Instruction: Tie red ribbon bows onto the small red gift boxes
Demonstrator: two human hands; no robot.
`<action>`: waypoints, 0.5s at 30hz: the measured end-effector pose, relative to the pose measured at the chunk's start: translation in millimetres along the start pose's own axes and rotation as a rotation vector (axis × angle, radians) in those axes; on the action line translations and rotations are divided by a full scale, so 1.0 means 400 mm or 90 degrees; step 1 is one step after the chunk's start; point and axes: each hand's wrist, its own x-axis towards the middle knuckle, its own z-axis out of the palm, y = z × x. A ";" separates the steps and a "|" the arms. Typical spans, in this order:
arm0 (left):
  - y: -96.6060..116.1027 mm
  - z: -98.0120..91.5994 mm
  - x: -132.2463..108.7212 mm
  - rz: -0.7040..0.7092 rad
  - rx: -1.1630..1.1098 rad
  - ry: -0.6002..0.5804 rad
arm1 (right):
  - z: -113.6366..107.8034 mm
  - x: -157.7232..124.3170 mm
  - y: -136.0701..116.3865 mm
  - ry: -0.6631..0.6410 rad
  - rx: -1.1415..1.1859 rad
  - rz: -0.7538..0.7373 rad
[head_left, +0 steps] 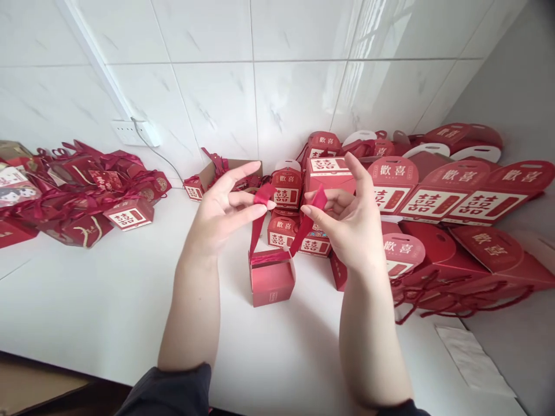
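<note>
Red satin ribbon (pixel 255 231) rose in two strands from a small red cardboard gift box (pixel 273 283) that stood on the white tabletop (pixel 108 300). The left hand (pixel 223 211) pinched one folded ribbon end between thumb and fingers. The right hand (pixel 349 225) pinched the other end. Both hands were raised above the box. Small printed red boxes (pixel 286 188) sat just behind, and flat red paper carriers (pixel 472 202) lay piled to the right.
</note>
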 end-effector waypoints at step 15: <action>-0.071 0.043 -0.002 -0.191 -0.108 -0.057 | 0.027 0.018 -0.022 0.076 0.335 0.174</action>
